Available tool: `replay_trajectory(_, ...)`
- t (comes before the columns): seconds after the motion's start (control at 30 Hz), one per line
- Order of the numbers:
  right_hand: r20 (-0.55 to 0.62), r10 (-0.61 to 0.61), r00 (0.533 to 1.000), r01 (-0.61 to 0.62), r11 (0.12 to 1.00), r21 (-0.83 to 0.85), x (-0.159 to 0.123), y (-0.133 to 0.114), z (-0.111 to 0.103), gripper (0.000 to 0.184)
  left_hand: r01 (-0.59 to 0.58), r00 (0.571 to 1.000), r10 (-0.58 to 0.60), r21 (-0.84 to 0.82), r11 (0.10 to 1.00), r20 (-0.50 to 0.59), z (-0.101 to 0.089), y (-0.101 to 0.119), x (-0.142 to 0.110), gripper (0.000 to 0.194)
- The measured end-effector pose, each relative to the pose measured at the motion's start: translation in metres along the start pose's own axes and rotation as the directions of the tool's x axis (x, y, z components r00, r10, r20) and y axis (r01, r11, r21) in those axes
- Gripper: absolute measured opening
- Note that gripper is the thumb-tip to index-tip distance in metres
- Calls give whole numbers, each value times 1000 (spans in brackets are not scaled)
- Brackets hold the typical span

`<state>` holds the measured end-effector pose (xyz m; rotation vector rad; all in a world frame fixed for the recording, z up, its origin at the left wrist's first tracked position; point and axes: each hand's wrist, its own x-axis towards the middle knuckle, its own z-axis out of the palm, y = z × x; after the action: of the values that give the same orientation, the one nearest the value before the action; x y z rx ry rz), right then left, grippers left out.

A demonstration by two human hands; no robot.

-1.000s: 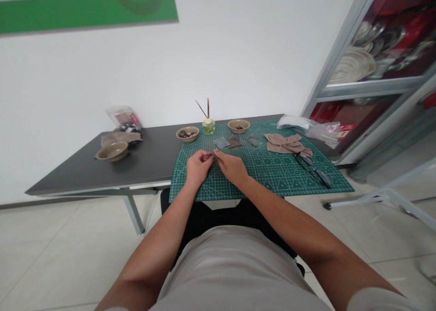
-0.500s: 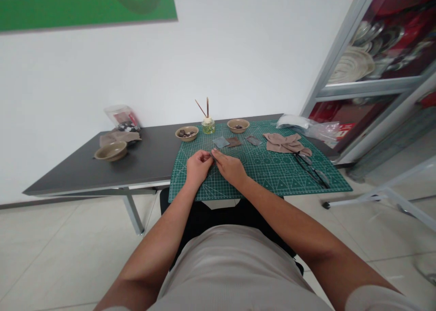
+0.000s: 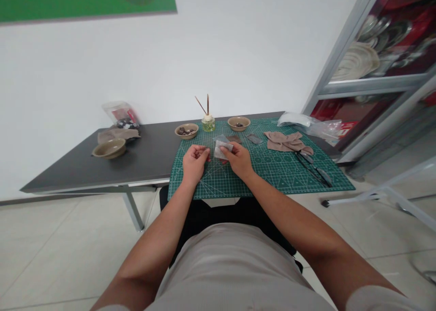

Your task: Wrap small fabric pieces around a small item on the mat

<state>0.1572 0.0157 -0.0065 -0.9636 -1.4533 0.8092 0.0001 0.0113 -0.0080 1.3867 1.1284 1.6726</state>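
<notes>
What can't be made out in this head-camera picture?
All in the head view:
Grey square: its far side faces away, and the right hand covers one edge.
Left hand: too small to tell whether its fingertips hold anything.
Blue square: lower part hidden behind the grey square.
Dark pieces: too small to identify.
Poster: cut off by the top edge.

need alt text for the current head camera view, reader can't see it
A person's right hand holds a small pale square above a green cutting mat; the curled left hand is apart from it. Farther back stand two bowls holding dark pieces, a bottle with sticks between them; a rumpled brown cloth and glasses lie at the right.
</notes>
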Motion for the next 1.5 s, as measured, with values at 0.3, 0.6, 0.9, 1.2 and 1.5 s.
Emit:
replay_trajectory(0.3,36,-12,999,10,998,66,6,-2,-7,46,31,999,-31,-18,999,37,-1,3,0,21)
replay_trajectory(0.6,77,-64,995,57,995,83,12,10,-10,23,132,985,-126,-47,990,115,-1,10,-1,29)
replay_trajectory(0.9,125,-156,980,162,986,-39,7,15,-5,35,117,991,-104,-158,980,90,-2,4,3,29)
replay_trajectory(1.2,170,-210,963,237,959,-158,1,4,-4,27,33,996,-26,-77,996,84,-1,0,2,24)
replay_trajectory(1.5,-70,-42,997,28,983,-184,3,-1,-5,21,11,1000,-11,23,1000,29,-1,3,1,20)
